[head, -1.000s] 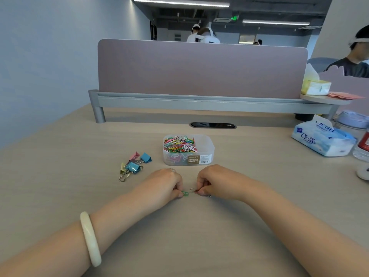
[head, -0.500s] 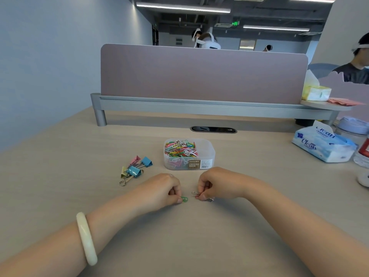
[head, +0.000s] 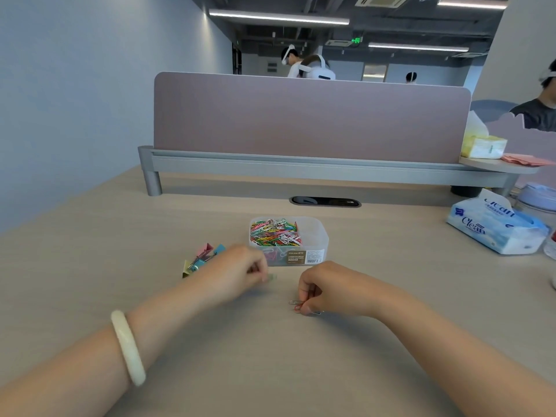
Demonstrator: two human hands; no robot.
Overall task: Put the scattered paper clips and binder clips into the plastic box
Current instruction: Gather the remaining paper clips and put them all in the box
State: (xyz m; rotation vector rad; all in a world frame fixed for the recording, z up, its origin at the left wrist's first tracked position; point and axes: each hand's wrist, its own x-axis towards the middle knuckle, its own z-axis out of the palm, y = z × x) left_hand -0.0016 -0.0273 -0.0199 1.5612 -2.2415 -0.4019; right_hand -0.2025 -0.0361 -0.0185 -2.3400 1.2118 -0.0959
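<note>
A clear plastic box (head: 316, 233) stands mid-table, its left half full of coloured paper clips (head: 275, 231). My left hand (head: 237, 270) is raised just left of the box front, blurred, pinching a green paper clip (head: 271, 277) at its fingertips. My right hand (head: 325, 288) rests on the table in front of the box, fingers pinched on a few paper clips (head: 298, 305) lying on the wood. Several pastel binder clips (head: 201, 258) lie left of the box, partly hidden behind my left hand.
A tissue pack (head: 496, 227) lies at the right. A grey rail with a mauve partition (head: 310, 115) crosses the back, with a cable slot (head: 325, 201) in front of it. People sit beyond the partition and at the far right.
My left hand has lifted off the table with the green clip and moved up and left toward the box. My right hand has stayed on the clips on the table.
</note>
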